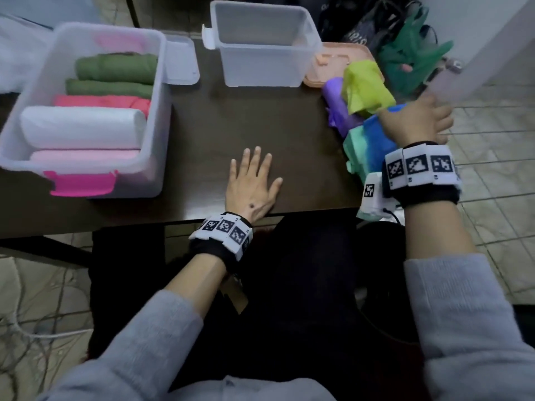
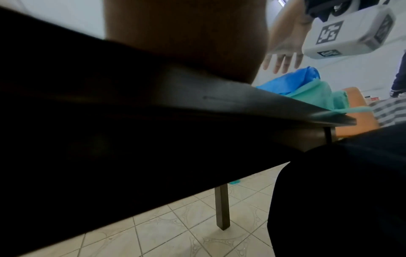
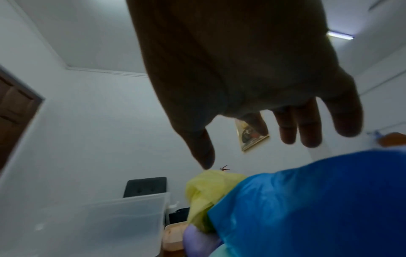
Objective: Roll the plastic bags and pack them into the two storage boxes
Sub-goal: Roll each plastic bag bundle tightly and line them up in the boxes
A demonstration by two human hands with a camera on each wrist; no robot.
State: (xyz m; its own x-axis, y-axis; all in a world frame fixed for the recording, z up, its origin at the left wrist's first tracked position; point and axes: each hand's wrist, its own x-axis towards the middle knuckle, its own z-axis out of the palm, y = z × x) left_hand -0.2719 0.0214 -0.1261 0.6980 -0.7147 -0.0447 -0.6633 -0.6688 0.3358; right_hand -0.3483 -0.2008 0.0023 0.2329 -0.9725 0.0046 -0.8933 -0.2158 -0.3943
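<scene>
A clear storage box with a pink latch stands at the table's left, holding several rolled bags in green, pink and white. An empty clear box stands at the back middle. Loose bags are piled at the table's right edge: yellow-green, purple, blue and mint. My right hand hovers over the blue bag with fingers spread and nothing in it. My left hand lies flat on the dark table, fingers straight.
A peach lid lies behind the loose bags, and a clear lid lies between the boxes. Dark and green bags sit on the floor past the table's far right corner. Tiled floor lies to the right.
</scene>
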